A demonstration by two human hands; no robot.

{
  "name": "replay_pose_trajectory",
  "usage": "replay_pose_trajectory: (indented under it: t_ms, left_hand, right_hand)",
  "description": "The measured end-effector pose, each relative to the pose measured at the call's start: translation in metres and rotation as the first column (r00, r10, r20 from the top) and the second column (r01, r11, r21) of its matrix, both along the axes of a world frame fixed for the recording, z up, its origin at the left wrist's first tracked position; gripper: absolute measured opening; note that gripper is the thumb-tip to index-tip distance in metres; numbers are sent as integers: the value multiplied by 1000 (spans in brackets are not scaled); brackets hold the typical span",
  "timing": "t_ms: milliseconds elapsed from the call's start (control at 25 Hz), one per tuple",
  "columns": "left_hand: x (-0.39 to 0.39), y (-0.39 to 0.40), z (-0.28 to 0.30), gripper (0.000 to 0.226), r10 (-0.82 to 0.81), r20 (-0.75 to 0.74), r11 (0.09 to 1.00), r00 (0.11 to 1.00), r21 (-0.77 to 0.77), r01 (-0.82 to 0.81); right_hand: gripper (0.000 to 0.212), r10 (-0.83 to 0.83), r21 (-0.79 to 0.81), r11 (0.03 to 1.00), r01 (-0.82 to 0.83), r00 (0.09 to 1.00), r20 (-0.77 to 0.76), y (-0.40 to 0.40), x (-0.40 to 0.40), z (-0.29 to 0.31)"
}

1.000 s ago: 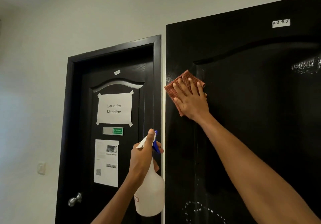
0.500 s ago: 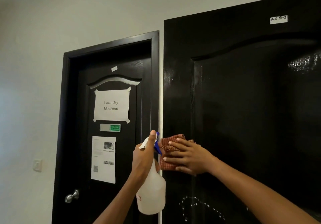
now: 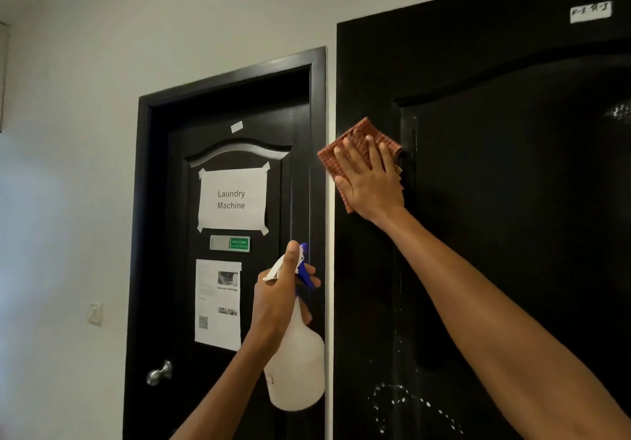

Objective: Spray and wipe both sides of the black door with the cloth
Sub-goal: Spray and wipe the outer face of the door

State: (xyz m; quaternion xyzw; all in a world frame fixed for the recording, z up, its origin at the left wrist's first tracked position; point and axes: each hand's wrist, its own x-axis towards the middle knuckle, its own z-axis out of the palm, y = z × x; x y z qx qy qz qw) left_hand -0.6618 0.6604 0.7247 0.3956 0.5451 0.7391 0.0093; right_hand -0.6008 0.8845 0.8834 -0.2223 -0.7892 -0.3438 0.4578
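The black door fills the right half of the view, its left edge toward me. My right hand lies flat with straight fingers on a folded red checked cloth, pressing it against the door's left stile at about head height. White spray droplets dot the door lower down. My left hand grips the neck of a white spray bottle with a blue trigger, held upright to the left of the door's edge, thumb on top of the head.
A second black door stands shut behind, with a "Laundry Machine" sign, a green plate, a printed sheet and a silver lever handle. A light switch sits on the white wall at left.
My right hand slid the cloth down the door's left stile to bottle height, then back up to where it started. The left hand and bottle barely moved.
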Motion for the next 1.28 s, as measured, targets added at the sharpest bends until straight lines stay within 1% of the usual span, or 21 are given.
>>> replay_pose_trajectory:
  t_ms: [120,240,280,320,360,400,440,480,520,560,640,760,800,880,960,1040,1120,1200,1240,1280]
  left_hand:
    - [3,2,-15,66,0,18,999,1000,-43,1]
    - [10,5,-41,68,-21,50,997,999,-79,25]
    - [11,5,-49,67,-26,58,996,998,-87,31]
    - [14,4,-57,65,-28,69,995,997,-95,35]
    - [17,4,-65,63,-25,74,994,997,-105,33]
    - [21,4,-71,61,-24,67,993,997,-116,32]
    - [24,4,-76,60,-34,60,992,998,-122,41]
    - [28,6,-79,60,-47,61,991,997,-122,54]
    - [31,7,-80,60,-59,69,990,996,-125,67]
    - [34,7,-80,60,-72,77,989,994,-125,82]
    - [39,11,-78,60,-95,76,988,993,-114,103]
    - [44,15,-75,60,-98,77,989,992,-105,106]
    - [45,17,-77,61,-109,77,988,991,-103,117]
    - [47,24,-83,63,-132,82,984,988,-107,140]
    - [50,29,-90,64,-150,95,980,984,-118,161]
    - [54,33,-97,64,-164,103,975,981,-131,177]
    - [59,34,-99,64,-181,94,972,979,-138,192]
    - [64,34,-98,64,-186,90,970,978,-140,198]
    - [67,34,-96,63,-184,96,970,978,-144,197]
    - [70,34,-93,63,-183,102,969,978,-151,197]
  right_hand:
    - [63,78,48,995,-91,973,215,3,9,-87]
    - [60,139,-27,990,-140,910,391,-2,23,-213]
    - [60,141,-32,989,-143,868,475,-4,31,-257]
    - [62,121,-14,990,-140,801,586,-4,42,-298]
    - [62,94,4,991,-134,713,695,-2,56,-331]
    - [61,69,24,991,-134,646,760,3,69,-352]
    - [59,51,41,990,-133,623,781,8,81,-358]
    - [58,29,59,991,-119,626,779,12,91,-353]
    - [58,17,61,994,-95,662,750,16,98,-339]
    - [59,8,63,995,-71,723,691,20,102,-321]
    - [62,-12,54,998,-20,850,526,24,108,-276]
    - [64,-35,65,998,19,965,259,28,108,-196]
    - [63,-44,42,998,38,987,153,27,108,-174]
    - [62,-60,-51,997,57,997,-46,24,106,-146]
    - [60,-73,-100,993,59,986,-147,19,99,-149]
    - [61,-70,-117,992,54,987,-143,15,95,-182]
    - [67,-54,-136,990,48,998,-41,16,101,-240]
    - [72,-15,-133,991,33,991,131,18,122,-313]
    - [70,5,-106,994,23,966,258,18,136,-342]
    - [67,12,-66,998,15,918,397,21,150,-358]
